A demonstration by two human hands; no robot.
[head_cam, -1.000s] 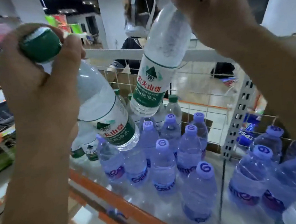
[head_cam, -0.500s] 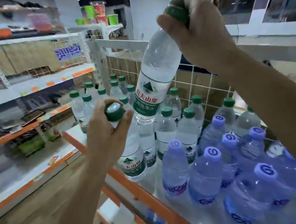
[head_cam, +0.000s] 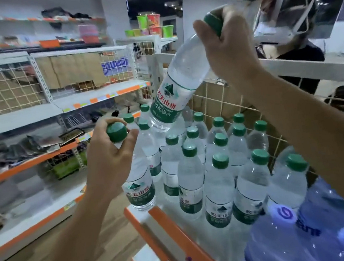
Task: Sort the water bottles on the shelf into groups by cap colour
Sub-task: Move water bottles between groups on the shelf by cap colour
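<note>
My left hand (head_cam: 110,158) grips the neck of a green-capped water bottle (head_cam: 140,189) that stands upright at the front left corner of the white shelf (head_cam: 146,220). My right hand (head_cam: 228,45) holds a second green-capped bottle (head_cam: 175,93) by its cap end, tilted in the air above the back of the group. Several green-capped bottles (head_cam: 219,185) stand together on the shelf. Purple-capped bottles (head_cam: 284,239) crowd the lower right corner.
A wire-mesh back panel (head_cam: 223,103) closes the shelf behind the bottles. An orange-edged shelf front (head_cam: 178,240) runs diagonally below. Another shelving unit (head_cam: 38,114) stands to the left across a wooden floor aisle. A person (head_cam: 293,39) stands behind the shelf.
Both hands carried their green-capped bottles left, away from the purple-capped group. My left hand lowered its bottle onto the shelf's front corner. The right-hand bottle stays raised and tilted.
</note>
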